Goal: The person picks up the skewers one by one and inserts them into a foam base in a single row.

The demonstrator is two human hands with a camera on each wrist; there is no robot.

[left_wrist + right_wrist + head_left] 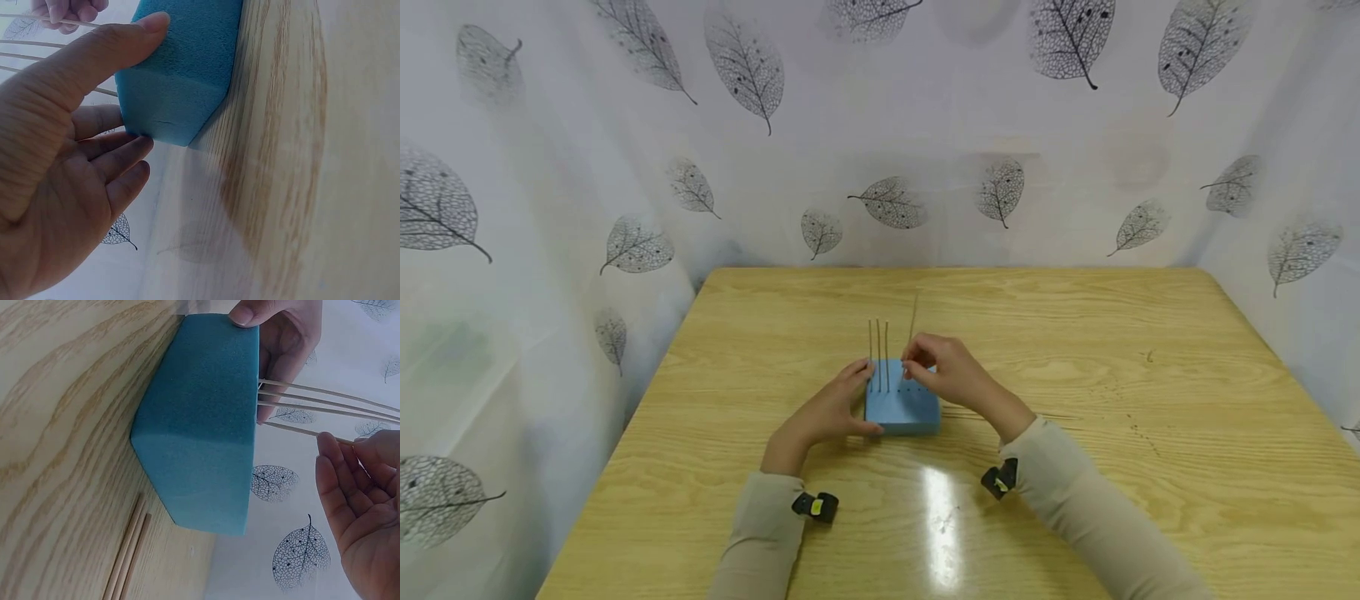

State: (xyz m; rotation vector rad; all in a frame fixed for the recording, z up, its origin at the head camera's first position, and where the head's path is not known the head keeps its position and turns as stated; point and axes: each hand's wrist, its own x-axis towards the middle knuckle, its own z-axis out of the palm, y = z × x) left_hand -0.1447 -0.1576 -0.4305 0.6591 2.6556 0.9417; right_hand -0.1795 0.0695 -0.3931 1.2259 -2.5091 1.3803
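A blue foam block [910, 410] sits mid-table, with a row of small holes along its top. Three thin wooden sticks [878, 354] stand upright in its left part. My left hand [827, 408] holds the block's left end; in the left wrist view the thumb [119, 50] lies on the front face and the fingers reach round the end. Above the block, my right hand [958, 371] pinches another thin stick [290, 429]. That stick leans slightly, its lower end at the block's top; whether it sits in a hole I cannot tell.
More thin sticks [1015, 413] lie on the wooden table [715, 433] to the block's right, partly under my right forearm. A leaf-printed curtain [925, 108] hangs behind the table and along both sides. Small dark marks dot the table at right.
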